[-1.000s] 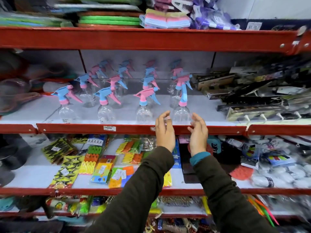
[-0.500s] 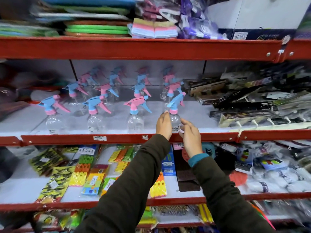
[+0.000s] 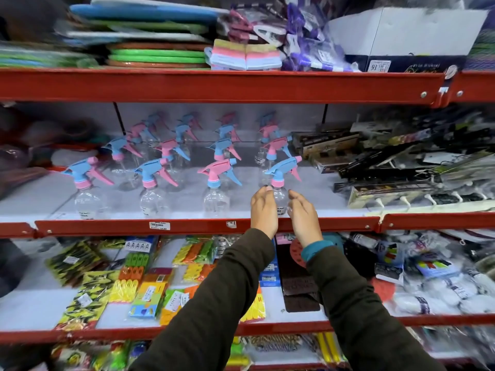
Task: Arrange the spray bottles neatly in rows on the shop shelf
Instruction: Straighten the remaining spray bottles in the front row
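Clear spray bottles with pink and blue trigger heads stand in rows on the middle shelf (image 3: pixel 187 226), which has a red front lip. The front row holds a bottle at the left (image 3: pixel 85 183), a second (image 3: pixel 152 180), a third (image 3: pixel 217 178) and the front right bottle (image 3: pixel 281 176). More bottles (image 3: pixel 171 151) stand behind them, blurred at the back. My left hand (image 3: pixel 263 210) and my right hand (image 3: pixel 304 214) cup the front right bottle's clear body from either side. Its nozzle points left like its neighbours. My hands hide its lower body.
Black and cream packaged goods (image 3: pixel 375 167) crowd the shelf just right of the bottles. The upper shelf carries green mats (image 3: pixel 158 53), sponges and a white box (image 3: pixel 401 36). Below, packs of coloured clips (image 3: pixel 134 277) and white bundles (image 3: pixel 455 290) fill the lower shelf.
Both hands rose from the shelf lip and closed around the front right bottle. Its trigger head has turned from facing me to pointing left. The view has tilted upward.
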Demonstrator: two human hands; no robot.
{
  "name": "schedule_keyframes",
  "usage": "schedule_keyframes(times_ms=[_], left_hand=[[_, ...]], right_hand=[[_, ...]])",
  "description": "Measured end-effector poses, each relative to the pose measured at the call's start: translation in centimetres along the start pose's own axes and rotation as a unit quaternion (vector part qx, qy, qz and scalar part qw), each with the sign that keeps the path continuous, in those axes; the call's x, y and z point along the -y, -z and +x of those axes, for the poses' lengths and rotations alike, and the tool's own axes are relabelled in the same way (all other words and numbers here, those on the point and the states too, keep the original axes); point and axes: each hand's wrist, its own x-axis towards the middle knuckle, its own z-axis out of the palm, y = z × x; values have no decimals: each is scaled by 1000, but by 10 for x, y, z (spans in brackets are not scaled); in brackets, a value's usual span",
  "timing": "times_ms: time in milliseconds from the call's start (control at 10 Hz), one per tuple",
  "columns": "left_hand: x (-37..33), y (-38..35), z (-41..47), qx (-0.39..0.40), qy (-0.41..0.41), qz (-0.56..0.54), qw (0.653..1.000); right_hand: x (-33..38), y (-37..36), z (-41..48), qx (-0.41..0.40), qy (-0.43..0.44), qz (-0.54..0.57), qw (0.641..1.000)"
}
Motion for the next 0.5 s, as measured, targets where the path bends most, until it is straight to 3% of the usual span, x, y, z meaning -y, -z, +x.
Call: schedule_keyframes(times_ms=[300,500], left_hand=[[-1,3,7,48,11,-4,999],[0,7,1,34,3,8,999]], right_hand=[[-4,4,-6,-21,14,-25,999],[2,6,-11,-41,22,-35,998]])
